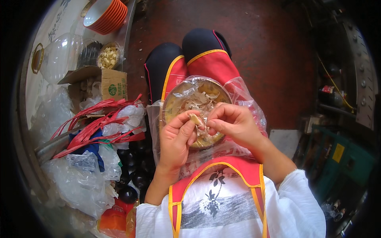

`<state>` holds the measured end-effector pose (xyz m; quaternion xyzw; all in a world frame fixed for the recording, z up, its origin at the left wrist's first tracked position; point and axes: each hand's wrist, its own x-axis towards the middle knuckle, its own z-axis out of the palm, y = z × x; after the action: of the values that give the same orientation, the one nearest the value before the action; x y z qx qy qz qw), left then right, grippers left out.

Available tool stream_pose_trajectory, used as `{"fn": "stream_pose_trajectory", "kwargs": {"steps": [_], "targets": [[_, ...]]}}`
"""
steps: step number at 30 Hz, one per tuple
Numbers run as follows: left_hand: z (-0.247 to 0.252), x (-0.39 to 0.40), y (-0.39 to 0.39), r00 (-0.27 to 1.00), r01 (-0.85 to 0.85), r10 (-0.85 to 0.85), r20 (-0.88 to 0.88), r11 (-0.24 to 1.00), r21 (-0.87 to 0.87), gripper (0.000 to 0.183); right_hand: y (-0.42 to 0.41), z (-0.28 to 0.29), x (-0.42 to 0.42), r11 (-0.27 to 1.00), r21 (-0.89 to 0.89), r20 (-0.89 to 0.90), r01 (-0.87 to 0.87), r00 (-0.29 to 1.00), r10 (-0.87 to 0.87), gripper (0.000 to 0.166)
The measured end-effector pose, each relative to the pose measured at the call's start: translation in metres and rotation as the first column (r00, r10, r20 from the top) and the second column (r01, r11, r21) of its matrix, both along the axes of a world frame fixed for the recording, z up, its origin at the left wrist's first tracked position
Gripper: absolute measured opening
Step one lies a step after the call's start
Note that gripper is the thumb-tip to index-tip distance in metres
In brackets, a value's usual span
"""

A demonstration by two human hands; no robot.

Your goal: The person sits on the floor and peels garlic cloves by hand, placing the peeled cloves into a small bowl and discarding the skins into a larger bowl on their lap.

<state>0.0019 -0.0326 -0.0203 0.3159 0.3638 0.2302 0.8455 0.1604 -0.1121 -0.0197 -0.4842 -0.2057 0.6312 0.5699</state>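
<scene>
My left hand (178,134) holds a garlic clove (195,119) between thumb and forefinger, above a round bowl (169,104) on my lap. My right hand (230,122) is just to the right of the clove, thumb and forefinger pinched together; whether a bit of skin is between them cannot be told. Papery garlic skins (198,99) lie in the bowl, which is lined with clear plastic film that spreads over my red apron.
At the left, a table holds stacked orange bowls (114,17), a container of peeled cloves (109,56), a cardboard box (114,84), a big clear plastic jug (64,56), red plastic strips (89,131) and plastic bags (80,181). Bottles (332,93) lie at the right.
</scene>
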Motion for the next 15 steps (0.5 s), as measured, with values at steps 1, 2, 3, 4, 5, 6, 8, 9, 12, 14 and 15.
{"fn": "stream_pose_trajectory", "kwargs": {"steps": [1, 2, 3, 4, 5, 6, 8, 9, 12, 14, 15], "targets": [[0.0004, 0.0003, -0.0011, 1.0, 0.014, -0.014, -0.004, 1.0, 0.008, 0.025, 0.0015, 0.0022, -0.0036, 0.999, -0.016, -0.001, 0.032, 0.999, -0.032, 0.005], [0.0001, 0.0001, -0.0018, 0.999, 0.031, -0.03, -0.027, 0.999, 0.036, 0.026, 0.0027, 0.0035, -0.0065, 0.997, -0.033, -0.001, 0.064, 0.998, -0.064, 0.005], [-0.0004, 0.0001, -0.0026, 0.998, 0.049, -0.046, -0.051, 0.997, 0.062, 0.028, 0.0031, 0.0035, -0.0081, 0.997, -0.031, 0.013, 0.07, 0.998, -0.069, 0.005], [-0.0007, 0.0, -0.0032, 0.995, 0.068, -0.062, -0.075, 0.994, 0.088, 0.03, 0.0033, 0.0033, -0.0095, 0.997, -0.029, 0.028, 0.075, 0.997, -0.075, 0.005], [-0.0007, -0.0007, -0.0036, 0.992, 0.095, -0.082, -0.1, 0.987, 0.131, 0.031, 0.0032, 0.0028, -0.0102, 0.996, -0.027, 0.042, 0.081, 0.996, -0.08, 0.005], [-0.0008, -0.0017, -0.0039, 0.987, 0.123, -0.102, -0.125, 0.977, 0.173, 0.032, 0.0029, 0.0015, -0.0104, 0.997, 0.003, 0.112, 0.08, 0.991, -0.08, 0.005], [-0.0005, -0.0022, -0.0042, 0.976, 0.173, -0.134, -0.172, 0.957, 0.234, 0.034, 0.0023, -0.001, -0.0108, 0.996, 0.061, 0.249, 0.071, 0.965, -0.084, 0.007], [0.0005, -0.0023, -0.004, 0.97, 0.193, -0.146, -0.194, 0.948, 0.255, 0.035, 0.0024, -0.0006, -0.0104, 0.995, 0.085, 0.321, 0.047, 0.944, -0.072, 0.007], [0.0034, -0.0025, -0.0037, 0.963, 0.226, -0.169, -0.21, 0.931, 0.286, 0.037, 0.0026, 0.0029, -0.0081, 0.99, 0.137, 0.478, -0.017, 0.877, -0.051, 0.009], [0.0038, -0.0028, -0.0038, 0.96, 0.24, -0.181, -0.215, 0.925, 0.293, 0.038, 0.0034, 0.0055, -0.007, 0.988, 0.152, 0.517, -0.039, 0.855, -0.046, 0.01], [0.0036, -0.0027, -0.0036, 0.957, 0.25, -0.189, -0.22, 0.922, 0.295, 0.039, 0.0029, 0.0052, -0.0072, 0.989, 0.143, 0.501, -0.034, 0.864, -0.043, 0.009]]}}
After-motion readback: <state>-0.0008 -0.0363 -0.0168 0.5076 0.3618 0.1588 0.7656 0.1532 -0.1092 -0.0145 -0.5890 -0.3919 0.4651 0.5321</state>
